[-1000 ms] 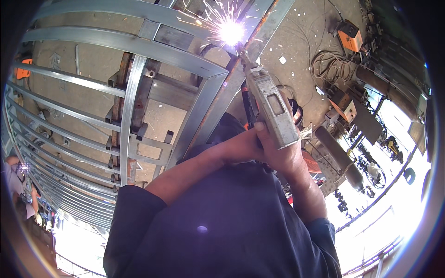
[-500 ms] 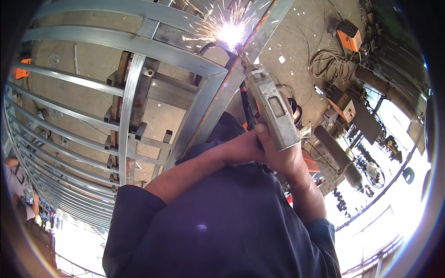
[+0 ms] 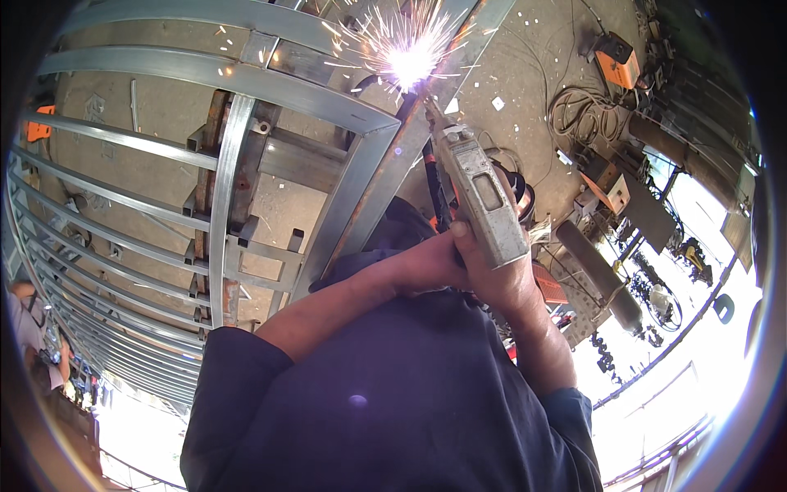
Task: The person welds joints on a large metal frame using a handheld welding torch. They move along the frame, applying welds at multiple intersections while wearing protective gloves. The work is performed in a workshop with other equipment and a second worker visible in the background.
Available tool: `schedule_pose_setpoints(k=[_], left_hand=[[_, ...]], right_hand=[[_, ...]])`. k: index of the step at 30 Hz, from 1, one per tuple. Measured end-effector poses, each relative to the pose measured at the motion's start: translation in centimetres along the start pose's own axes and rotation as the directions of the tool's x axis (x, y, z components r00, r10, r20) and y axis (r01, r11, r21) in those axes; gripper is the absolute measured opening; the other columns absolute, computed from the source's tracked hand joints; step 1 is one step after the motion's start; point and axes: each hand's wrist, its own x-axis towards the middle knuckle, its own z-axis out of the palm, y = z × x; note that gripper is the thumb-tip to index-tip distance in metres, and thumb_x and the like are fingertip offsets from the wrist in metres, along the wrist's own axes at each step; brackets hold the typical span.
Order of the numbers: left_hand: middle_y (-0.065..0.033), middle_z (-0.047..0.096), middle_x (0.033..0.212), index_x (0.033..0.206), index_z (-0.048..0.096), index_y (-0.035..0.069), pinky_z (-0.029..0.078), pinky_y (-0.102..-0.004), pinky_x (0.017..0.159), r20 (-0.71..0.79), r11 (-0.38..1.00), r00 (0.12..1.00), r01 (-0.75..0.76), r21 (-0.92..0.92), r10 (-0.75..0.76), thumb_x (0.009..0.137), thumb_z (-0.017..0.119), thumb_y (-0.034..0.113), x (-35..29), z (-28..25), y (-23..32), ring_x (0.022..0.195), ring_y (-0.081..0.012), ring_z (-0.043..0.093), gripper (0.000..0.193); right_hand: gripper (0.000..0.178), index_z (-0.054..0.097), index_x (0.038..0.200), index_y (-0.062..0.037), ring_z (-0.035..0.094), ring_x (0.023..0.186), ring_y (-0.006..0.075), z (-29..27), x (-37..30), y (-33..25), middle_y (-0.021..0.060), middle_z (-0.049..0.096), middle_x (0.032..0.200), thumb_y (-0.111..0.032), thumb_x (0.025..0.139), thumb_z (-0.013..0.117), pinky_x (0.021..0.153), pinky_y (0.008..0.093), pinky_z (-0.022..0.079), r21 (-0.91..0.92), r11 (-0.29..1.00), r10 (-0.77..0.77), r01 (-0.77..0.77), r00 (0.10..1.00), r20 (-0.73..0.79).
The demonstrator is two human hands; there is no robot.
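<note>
A grey, box-bodied welding gun [image 3: 484,193] slants up and left from my right hand [image 3: 502,283], which is closed around it with the thumb along its left side. At the gun's tip a bright white arc [image 3: 408,67] throws sparks over a steel frame [image 3: 373,176] of square tubing. The glare hides the exact spot where the tip meets the metal. My left hand [image 3: 438,264] crosses from the left and rests against my right hand and wrist, below the gun. Its fingers are hidden, so I cannot tell what they grip.
Long parallel steel bars [image 3: 123,193] fill the left side. On the floor at right lie a coiled cable [image 3: 586,115], an orange machine [image 3: 616,70] and a gas cylinder [image 3: 602,279]. Another person [image 3: 37,328] is at the far left edge.
The arc and gun tip have shifted very slightly toward me, and the sparks spread differently, some flying farther left. Both hands keep nearly the same place.
</note>
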Motion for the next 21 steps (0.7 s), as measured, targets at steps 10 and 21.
schedule_pose_setpoints(k=[10, 21], left_hand=[[-0.0098, 0.062, 0.130, 0.142, 0.049, 0.002, 0.054, -0.0347, 0.097, 0.004, 1.000, 1.000, 0.027, 0.004, -0.027, 0.085, 0.078, 0.002, -0.1, 0.1, -0.7, 0.118, -0.0191, 0.061, 0.063], [-0.0097, 0.062, 0.128, 0.139, 0.053, 0.002, 0.055, -0.0347, 0.096, -0.009, 0.998, 0.998, 0.057, -0.029, -0.058, 0.086, 0.076, 0.002, -0.2, 0.4, -1.0, 0.116, -0.0194, 0.063, 0.058]], right_hand=[[0.077, 0.031, 0.157, -0.0101, 0.066, 0.119, 0.0400, 0.1, -0.5, 0.6, 0.0205, 0.060, 0.138, -0.024, 0.093, 0.071, 0.097, 0.0451, 0.056, 0.021, 0.999, 0.034, -0.035, 0.999, 0.028], [0.076, 0.033, 0.156, -0.0076, 0.066, 0.120, 0.0397, 0.4, -0.8, 1.1, 0.0207, 0.061, 0.136, -0.020, 0.092, 0.071, 0.097, 0.0442, 0.056, -0.010, 0.999, -0.053, 0.053, 0.998, -0.025]])
